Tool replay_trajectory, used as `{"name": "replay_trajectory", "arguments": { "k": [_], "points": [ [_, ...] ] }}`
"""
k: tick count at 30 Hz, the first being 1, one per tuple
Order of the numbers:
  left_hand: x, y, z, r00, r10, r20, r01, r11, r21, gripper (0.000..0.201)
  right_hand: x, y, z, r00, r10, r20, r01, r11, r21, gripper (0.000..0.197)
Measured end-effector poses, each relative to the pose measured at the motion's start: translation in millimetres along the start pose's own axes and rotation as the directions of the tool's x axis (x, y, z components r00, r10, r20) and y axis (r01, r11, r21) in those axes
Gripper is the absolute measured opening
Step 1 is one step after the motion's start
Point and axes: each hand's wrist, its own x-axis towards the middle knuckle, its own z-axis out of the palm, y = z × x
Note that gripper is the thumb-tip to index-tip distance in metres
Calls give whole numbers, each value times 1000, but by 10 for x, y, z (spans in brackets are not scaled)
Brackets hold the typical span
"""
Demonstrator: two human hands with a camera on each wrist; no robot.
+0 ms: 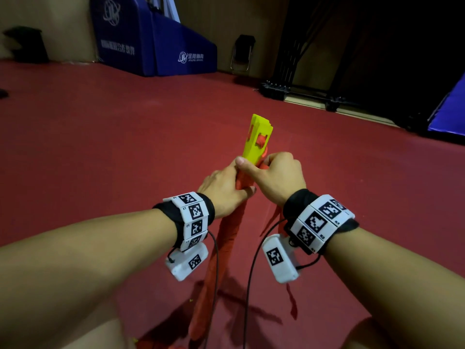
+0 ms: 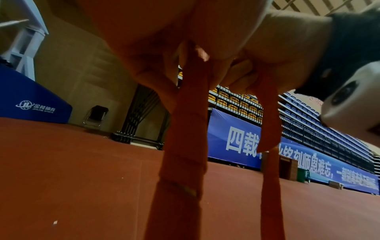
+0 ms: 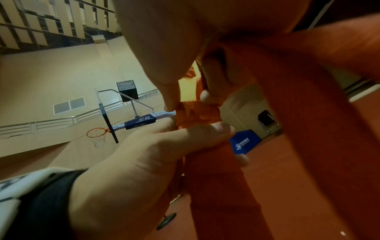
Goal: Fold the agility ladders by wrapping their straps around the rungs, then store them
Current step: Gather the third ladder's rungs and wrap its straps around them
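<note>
A stack of yellow ladder rungs (image 1: 256, 137) sticks up and away from me in the centre of the head view. Its lower length is wound with red strap (image 1: 227, 238) and hangs down to the floor. My left hand (image 1: 224, 190) grips the wrapped bundle (image 2: 185, 129) just below the bare yellow part. My right hand (image 1: 274, 175) holds the red strap (image 3: 197, 112) against the rungs, thumb across the top. A loose strap end (image 2: 269, 113) loops down below my right wrist. The bundle's bottom end is out of view.
Red sports floor (image 1: 100, 147) spreads all round. Blue padded mats (image 1: 156, 44) and a folding chair (image 1: 241, 52) stand by the far wall, a black wheeled frame (image 1: 289, 89) at the right. Wrist-camera cables (image 1: 251, 273) hang beside the bundle. A basketball hoop (image 3: 96, 134) shows in the right wrist view.
</note>
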Motion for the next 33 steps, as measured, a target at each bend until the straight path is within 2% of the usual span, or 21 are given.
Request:
{"name": "replay_trajectory", "arguments": {
  "k": [2, 5, 8, 11, 16, 20, 25, 29, 33],
  "points": [
    [7, -5, -4, 999, 17, 34, -17, 1000, -15, 43, 9, 19, -11, 1000, -11, 26, 11, 1000, -2, 59],
    [45, -65, -2, 995, 51, 88, -28, 970, -240, 33, 20, 56, -13, 995, -67, 74, 68, 998, -15, 51],
    [101, -131, 22, 997, 43, 66, -9, 894, -448, 38, 58, 110, -1, 990, -106, 90, 106, 994, 2, 43],
    [126, -165, 28, 999, 26, 33, -4, 852, -523, 43, 119, 151, -30, 995, -96, 39, 94, 994, 55, 32],
    [171, -269, 51, 1000, 7, 1, -6, 860, -510, 28, 105, 157, -27, 993, -118, 21, 118, 992, 41, 32],
    [173, -263, 26, 1000, 0, -29, -15, 859, -512, 20, 123, 164, -52, 997, -82, -9, 82, 995, 48, 36],
    [168, -247, 32, 998, -26, -60, -6, 873, -487, 27, 116, 140, -60, 999, -40, 5, 40, 999, 27, 41],
    [141, -230, 1, 996, -12, -85, -26, 902, -431, 38, 107, 101, -17, 1000, -15, 17, 14, 996, 84, 33],
    [101, -191, -45, 994, 2, -111, -39, 941, -337, 32, 59, 19, -19, 999, -24, 25, 21, 993, 118, 32]
  ]
}}
